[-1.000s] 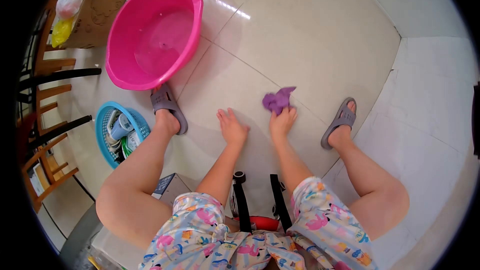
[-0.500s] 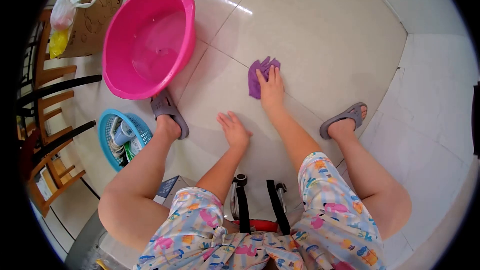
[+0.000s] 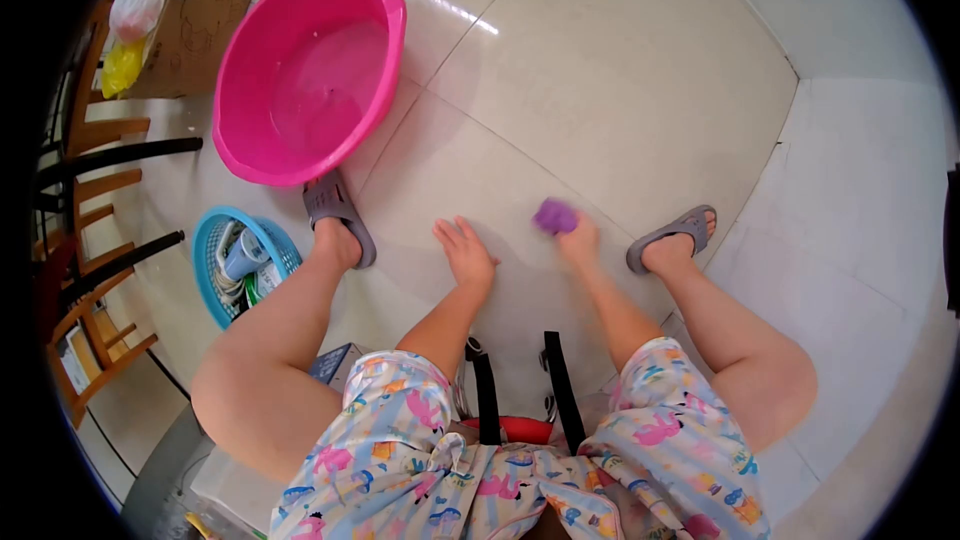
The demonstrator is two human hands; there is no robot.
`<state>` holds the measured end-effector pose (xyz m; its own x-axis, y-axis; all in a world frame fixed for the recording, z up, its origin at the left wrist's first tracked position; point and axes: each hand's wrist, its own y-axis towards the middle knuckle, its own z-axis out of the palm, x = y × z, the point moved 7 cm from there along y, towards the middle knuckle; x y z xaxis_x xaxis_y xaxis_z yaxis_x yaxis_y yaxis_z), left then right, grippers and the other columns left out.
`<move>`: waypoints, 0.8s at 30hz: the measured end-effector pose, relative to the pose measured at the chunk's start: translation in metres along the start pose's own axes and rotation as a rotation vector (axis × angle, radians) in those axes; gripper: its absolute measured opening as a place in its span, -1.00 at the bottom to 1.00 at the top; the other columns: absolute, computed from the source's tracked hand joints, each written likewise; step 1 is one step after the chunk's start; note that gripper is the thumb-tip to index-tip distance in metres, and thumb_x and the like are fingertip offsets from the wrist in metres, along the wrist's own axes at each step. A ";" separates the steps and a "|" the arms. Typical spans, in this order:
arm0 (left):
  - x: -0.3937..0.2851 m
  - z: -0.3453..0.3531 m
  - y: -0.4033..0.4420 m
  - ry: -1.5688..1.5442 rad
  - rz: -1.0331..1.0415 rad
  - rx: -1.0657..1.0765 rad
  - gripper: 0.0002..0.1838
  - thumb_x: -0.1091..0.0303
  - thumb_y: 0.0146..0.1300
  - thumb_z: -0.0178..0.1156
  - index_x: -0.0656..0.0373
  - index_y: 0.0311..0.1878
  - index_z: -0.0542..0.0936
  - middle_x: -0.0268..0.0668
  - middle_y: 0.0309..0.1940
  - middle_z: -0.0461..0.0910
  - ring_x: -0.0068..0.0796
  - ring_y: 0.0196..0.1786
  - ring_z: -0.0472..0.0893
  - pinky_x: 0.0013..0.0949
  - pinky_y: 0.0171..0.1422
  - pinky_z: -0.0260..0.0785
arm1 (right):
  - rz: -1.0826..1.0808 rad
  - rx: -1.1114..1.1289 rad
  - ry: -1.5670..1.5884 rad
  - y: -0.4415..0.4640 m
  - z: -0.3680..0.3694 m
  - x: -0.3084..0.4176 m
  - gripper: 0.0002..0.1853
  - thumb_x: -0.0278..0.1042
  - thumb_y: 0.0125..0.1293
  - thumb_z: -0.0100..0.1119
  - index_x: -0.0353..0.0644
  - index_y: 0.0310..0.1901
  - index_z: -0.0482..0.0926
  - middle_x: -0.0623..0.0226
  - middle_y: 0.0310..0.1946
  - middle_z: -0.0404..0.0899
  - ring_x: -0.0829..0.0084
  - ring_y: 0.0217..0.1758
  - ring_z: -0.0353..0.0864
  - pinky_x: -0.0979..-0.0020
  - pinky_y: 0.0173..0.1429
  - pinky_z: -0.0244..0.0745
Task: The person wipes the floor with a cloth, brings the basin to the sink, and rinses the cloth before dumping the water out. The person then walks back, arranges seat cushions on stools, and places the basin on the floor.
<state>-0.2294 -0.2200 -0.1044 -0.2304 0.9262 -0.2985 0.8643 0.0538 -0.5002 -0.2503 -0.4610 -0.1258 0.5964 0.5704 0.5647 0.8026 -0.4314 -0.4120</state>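
A bunched purple cloth is on the tiled floor, right of the middle of the view. My right hand holds it, fingers closed at its lower right side and slightly blurred. To the left, my left hand rests on the floor with its fingers spread and nothing in it. Up and to the left stands a large pink basin, with what looks like shallow water at its bottom.
A blue basket with a cup and other items stands beside my left leg. A cardboard box with plastic bags is at the upper left, near wooden chairs. Grey slippers are on my feet.
From flat under my right hand farther forward, the cloth has come back toward me and is now bunched. My left hand stays about where it was.
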 end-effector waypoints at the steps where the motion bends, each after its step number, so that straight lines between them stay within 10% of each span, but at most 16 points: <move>1: 0.000 -0.003 -0.002 -0.033 0.016 -0.032 0.11 0.49 -0.25 0.55 0.39 0.37 0.07 0.29 0.44 -0.18 0.25 0.50 -0.13 -0.16 0.52 0.04 | 0.022 -0.093 0.010 0.012 -0.024 -0.012 -0.72 -0.37 0.01 0.25 -0.22 -0.19 0.60 -0.01 -0.35 0.64 -0.06 -0.20 0.61 0.08 -0.05 0.49; 8: 0.002 0.001 -0.001 -0.030 0.015 -0.044 0.11 0.47 -0.27 0.54 0.41 0.37 0.06 0.33 0.43 -0.18 0.33 0.48 -0.13 -0.04 0.51 0.02 | 0.100 -0.286 -0.504 0.009 -0.111 -0.035 -0.66 -0.36 0.01 0.27 -0.25 -0.14 0.51 -0.01 -0.20 0.57 -0.02 -0.05 0.54 0.13 0.07 0.44; 17: 0.004 0.005 0.006 0.083 -0.077 0.042 0.21 0.32 -0.30 0.59 0.36 0.41 0.03 0.30 0.43 -0.16 0.27 0.50 -0.13 -0.01 0.46 0.11 | 0.446 -0.180 -0.412 -0.103 0.065 -0.008 -0.14 -0.26 0.19 0.18 -0.24 0.45 -0.05 -0.33 0.35 0.04 -0.20 0.44 0.01 -0.03 0.46 -0.03; 24: 0.008 0.013 0.011 0.073 -0.051 -0.041 0.20 0.36 -0.30 0.58 0.36 0.40 0.03 0.29 0.44 -0.16 0.27 0.50 -0.14 0.03 0.45 0.11 | -0.370 -0.136 -0.427 -0.045 0.070 0.093 -0.47 -0.39 0.29 0.03 -0.17 0.32 0.30 -0.05 0.28 0.26 -0.01 0.36 0.22 0.00 0.36 0.13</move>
<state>-0.2274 -0.2173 -0.1230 -0.2430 0.9465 -0.2123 0.8699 0.1158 -0.4794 -0.2300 -0.3395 -0.1053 0.2495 0.9196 0.3036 0.9669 -0.2191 -0.1309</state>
